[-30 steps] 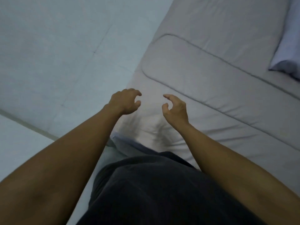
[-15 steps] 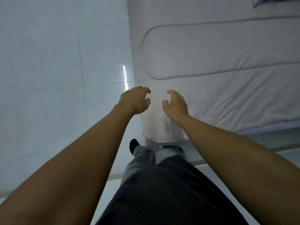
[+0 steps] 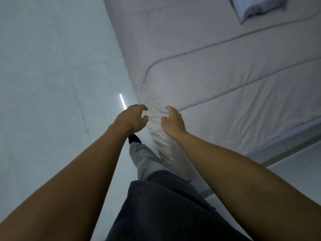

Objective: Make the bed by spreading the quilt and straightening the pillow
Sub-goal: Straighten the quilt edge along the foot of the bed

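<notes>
The pale tiled floor (image 3: 43, 66) fills the left. The grey quilt (image 3: 225, 75) lies spread over the bed at right, its near-left corner bunched and wrinkled between my hands. My left hand (image 3: 132, 119) and right hand (image 3: 172, 121) flank that corner, close together, fingers half-curled, thumbs apart, gripping nothing visible. A pale pillow (image 3: 257, 6) lies far right.

Dim, bluish cast; glare streak on floor (image 3: 123, 103); wide-angle edge distortion
</notes>
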The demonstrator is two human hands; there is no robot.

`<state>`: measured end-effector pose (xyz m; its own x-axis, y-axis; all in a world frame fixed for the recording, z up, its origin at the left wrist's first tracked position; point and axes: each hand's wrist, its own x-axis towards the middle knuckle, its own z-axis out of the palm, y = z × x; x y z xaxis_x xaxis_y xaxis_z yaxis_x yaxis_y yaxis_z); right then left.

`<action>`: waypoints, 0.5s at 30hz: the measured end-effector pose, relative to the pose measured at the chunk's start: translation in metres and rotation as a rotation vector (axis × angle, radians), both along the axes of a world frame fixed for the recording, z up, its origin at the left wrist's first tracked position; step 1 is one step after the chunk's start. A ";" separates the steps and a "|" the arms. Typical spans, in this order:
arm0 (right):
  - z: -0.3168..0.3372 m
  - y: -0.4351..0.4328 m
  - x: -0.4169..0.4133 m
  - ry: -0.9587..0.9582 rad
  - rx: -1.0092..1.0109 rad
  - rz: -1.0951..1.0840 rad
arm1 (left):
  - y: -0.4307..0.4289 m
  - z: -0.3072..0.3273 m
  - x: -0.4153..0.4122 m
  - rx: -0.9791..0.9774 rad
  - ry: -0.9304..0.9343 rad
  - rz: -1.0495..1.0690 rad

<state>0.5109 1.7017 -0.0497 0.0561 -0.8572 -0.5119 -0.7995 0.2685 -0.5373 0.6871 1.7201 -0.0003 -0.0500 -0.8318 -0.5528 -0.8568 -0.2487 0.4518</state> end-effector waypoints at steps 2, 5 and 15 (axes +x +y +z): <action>0.002 -0.029 0.028 -0.008 -0.010 -0.005 | -0.033 0.006 0.025 0.002 -0.018 -0.036; 0.013 -0.075 0.070 -0.020 -0.026 -0.024 | -0.084 0.021 0.065 -0.009 -0.013 -0.078; 0.049 -0.205 0.197 -0.033 -0.122 -0.084 | -0.222 0.049 0.215 -0.050 0.012 -0.153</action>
